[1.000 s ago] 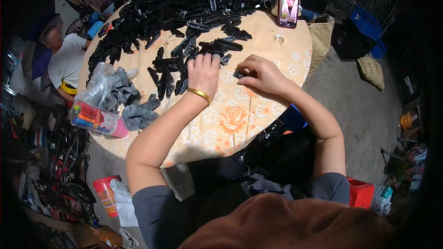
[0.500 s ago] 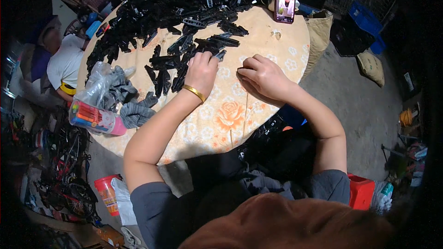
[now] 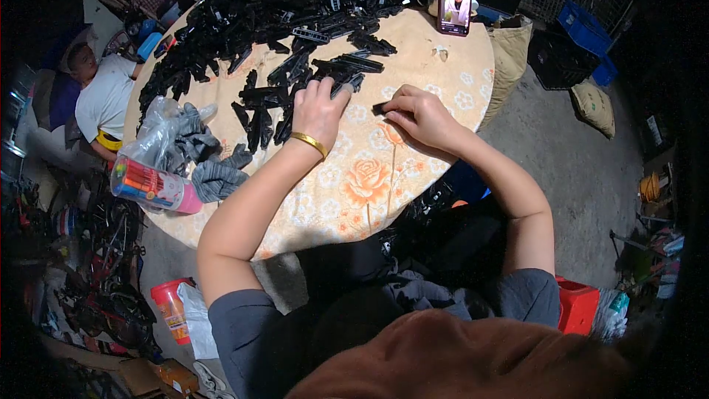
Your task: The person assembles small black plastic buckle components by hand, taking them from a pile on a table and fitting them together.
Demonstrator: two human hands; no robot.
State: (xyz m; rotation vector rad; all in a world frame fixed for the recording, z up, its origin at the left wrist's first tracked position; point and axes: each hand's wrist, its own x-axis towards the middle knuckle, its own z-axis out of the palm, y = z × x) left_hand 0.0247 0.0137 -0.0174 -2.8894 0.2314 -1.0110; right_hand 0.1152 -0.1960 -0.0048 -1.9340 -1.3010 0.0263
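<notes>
Small black plastic parts (image 3: 295, 66) lie heaped across the far side of the round table, with looser ones trailing toward me. My left hand (image 3: 316, 114), a gold bangle on its wrist, rests palm down at the near edge of these loose parts. Its fingers are apart and their tips touch the parts; whether one is pinched there is hidden. To its right, over the bare cloth, my right hand (image 3: 422, 118) is closed, with thumb and fingers pinching a small black plastic piece (image 3: 379, 109). Most of that piece is covered by the fingers.
A flowered cloth (image 3: 310, 210) covers the table. At left lie grey gloves (image 3: 221, 177), a clear plastic bag (image 3: 156, 133) and a clear tub of coloured pens (image 3: 155, 186). A phone (image 3: 455, 1) stands at the far right. Another person (image 3: 109, 96) sits at left.
My left hand has shifted slightly left and its fingers have spread. My right hand has turned a little, and the black piece now sticks out from its fingertips.
</notes>
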